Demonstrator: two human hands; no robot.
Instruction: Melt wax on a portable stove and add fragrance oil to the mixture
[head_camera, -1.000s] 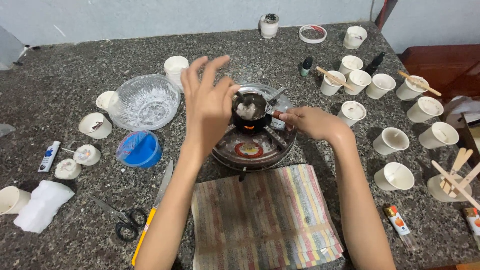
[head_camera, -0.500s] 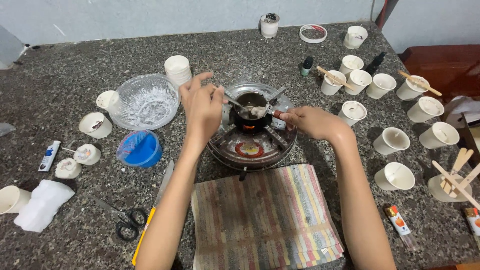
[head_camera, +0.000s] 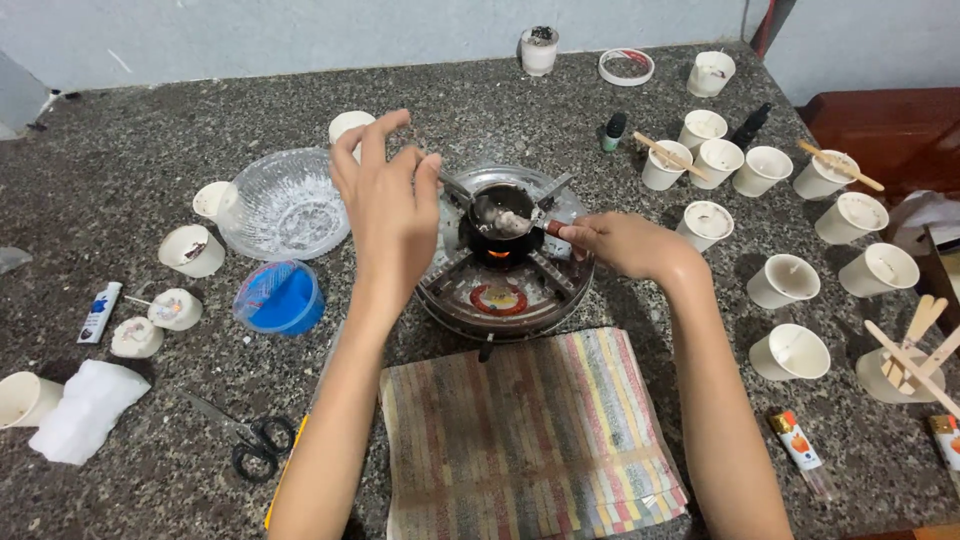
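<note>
Speckled stone counter: left hand (head_camera: 388, 215), earlier splayed open, now pinches a spoon (head_camera: 470, 195) over the small pot (head_camera: 500, 215); right hand (head_camera: 622, 243) grips its handle.

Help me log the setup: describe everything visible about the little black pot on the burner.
The small black pot is round and dark, seemingly metal, sitting upright on the round burner at mid-table, a small orange flame beneath. It holds pale, lumpy material. The right hand grips its handle on the right side; the left hand holds a thin utensil reaching into it from the left.
</note>
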